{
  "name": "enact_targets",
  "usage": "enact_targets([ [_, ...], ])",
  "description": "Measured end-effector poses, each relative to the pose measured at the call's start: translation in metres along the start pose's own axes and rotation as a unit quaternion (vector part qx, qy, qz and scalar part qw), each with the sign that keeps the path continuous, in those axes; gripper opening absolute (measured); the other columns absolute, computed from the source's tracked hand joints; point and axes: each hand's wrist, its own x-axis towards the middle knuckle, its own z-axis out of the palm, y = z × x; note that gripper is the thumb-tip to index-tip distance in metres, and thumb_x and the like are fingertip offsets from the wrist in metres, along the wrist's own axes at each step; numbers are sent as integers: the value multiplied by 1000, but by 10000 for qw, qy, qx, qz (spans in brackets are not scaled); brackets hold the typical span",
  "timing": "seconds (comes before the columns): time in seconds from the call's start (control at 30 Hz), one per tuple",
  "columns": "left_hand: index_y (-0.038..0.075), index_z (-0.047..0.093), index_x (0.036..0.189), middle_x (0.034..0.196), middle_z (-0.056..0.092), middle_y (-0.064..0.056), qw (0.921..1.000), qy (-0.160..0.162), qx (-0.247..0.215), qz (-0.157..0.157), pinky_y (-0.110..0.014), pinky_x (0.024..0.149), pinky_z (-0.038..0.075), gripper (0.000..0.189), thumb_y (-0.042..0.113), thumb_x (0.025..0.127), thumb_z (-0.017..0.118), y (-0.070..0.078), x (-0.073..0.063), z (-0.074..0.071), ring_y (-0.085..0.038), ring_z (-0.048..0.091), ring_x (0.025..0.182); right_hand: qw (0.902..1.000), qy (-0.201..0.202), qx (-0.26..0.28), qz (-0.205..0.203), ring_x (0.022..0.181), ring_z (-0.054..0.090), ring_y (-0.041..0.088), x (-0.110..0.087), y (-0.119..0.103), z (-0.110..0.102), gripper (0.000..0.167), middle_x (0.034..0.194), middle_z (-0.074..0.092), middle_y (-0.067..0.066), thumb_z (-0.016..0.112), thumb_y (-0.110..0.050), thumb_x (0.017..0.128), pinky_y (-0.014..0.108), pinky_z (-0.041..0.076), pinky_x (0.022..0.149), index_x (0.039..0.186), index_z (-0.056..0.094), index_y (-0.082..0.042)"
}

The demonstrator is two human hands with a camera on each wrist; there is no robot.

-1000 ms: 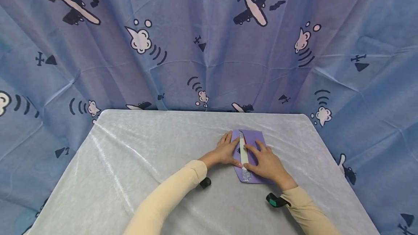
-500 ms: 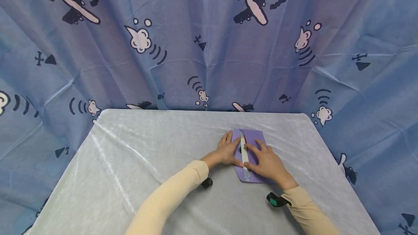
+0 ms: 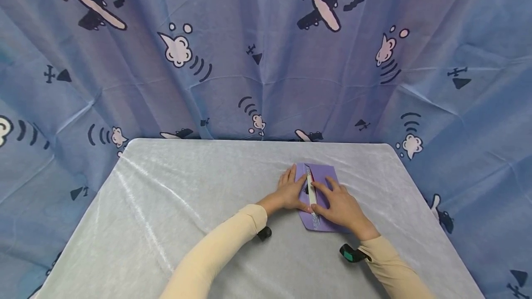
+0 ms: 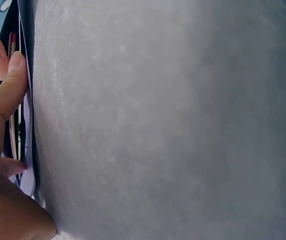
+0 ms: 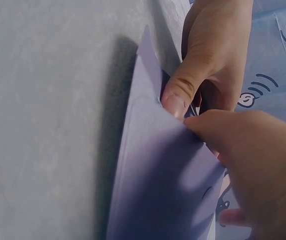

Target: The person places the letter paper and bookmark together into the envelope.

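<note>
A purple envelope [image 3: 326, 173] lies on the right side of the table, its mouth spread between my hands. My left hand [image 3: 288, 194] grips the mouth's left edge, thumb and index finger apart along it. From the other side my right hand [image 3: 343, 206] holds the mouth's right edge with thumb and index finger. Between the fingertips shows a pale strip [image 3: 311, 194]. In the left wrist view, thin pale and reddish edges [image 4: 12, 135] stand inside the mouth. The envelope's side [image 5: 152, 165] fills the lower middle of the right wrist view; the fingers hide part of its opening.
A pale grey velvety cloth [image 3: 187, 174] covers the table. Behind it hangs a blue curtain [image 3: 228, 105] printed with airplanes and clouds. Black wrist devices [image 3: 352, 254] sit by both cuffs.
The pale strip between the hands looks narrower than before. The left hand has shifted slightly to the right; the right hand has barely moved.
</note>
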Motion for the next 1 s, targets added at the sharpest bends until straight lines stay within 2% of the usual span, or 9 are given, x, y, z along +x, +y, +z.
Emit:
enact_targets([
  [0.6, 19, 28, 157, 166, -5, -23, 9996, 291, -17, 5, -54, 124, 12, 114, 62, 67, 82, 6, 1, 6, -41, 4, 154, 9998, 142, 26, -124, 115, 54, 59, 0, -1, -2, 55, 147, 43, 31, 67, -39, 91, 66, 52, 76, 141, 55, -18],
  [0.77, 21, 30, 157, 167, -6, -21, 9992, 377, 134, -35, -56, 124, 13, 113, 64, 66, 82, 6, 7, 11, -42, 3, 154, 9998, 164, 11, -119, 115, 54, 58, 0, -1, -3, 53, 147, 43, 31, 65, -37, 93, 65, 52, 76, 142, 54, -18],
  [1.0, 25, 28, 157, 167, -14, -14, 9993, 278, 107, -203, -56, 124, 8, 115, 66, 65, 82, 4, 18, 22, -39, -3, 155, 9998, 165, 28, -111, 115, 54, 59, -1, -2, -3, 51, 147, 43, 31, 64, -37, 94, 65, 52, 73, 141, 55, -18],
])
